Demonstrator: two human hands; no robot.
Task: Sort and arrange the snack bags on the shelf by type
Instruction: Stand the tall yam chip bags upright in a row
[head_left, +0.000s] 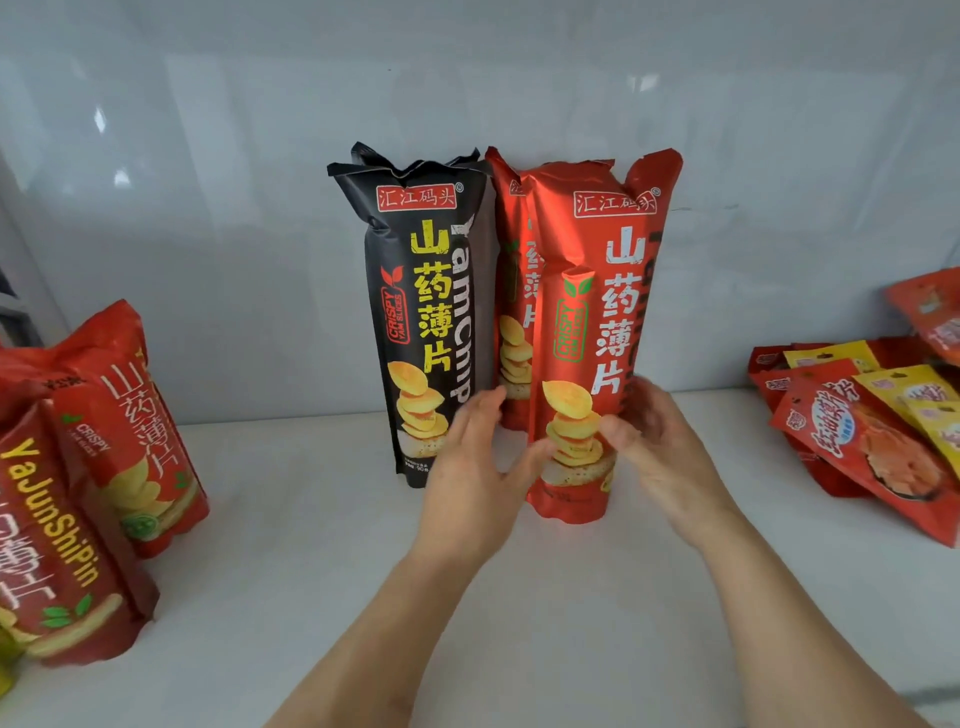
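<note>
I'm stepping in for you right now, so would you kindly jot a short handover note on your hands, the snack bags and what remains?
Left hand: open, fingers beside the front red yam chip bag.
Right hand: open, on that bag's right side.
Done: black yam chip bag stands upright at the wall, with a second red bag behind the front one.
Left: red bags leaning at left and flat red and yellow packets piled at right remain unsorted.

Two bare forearms — no sleeves, no rings
</note>
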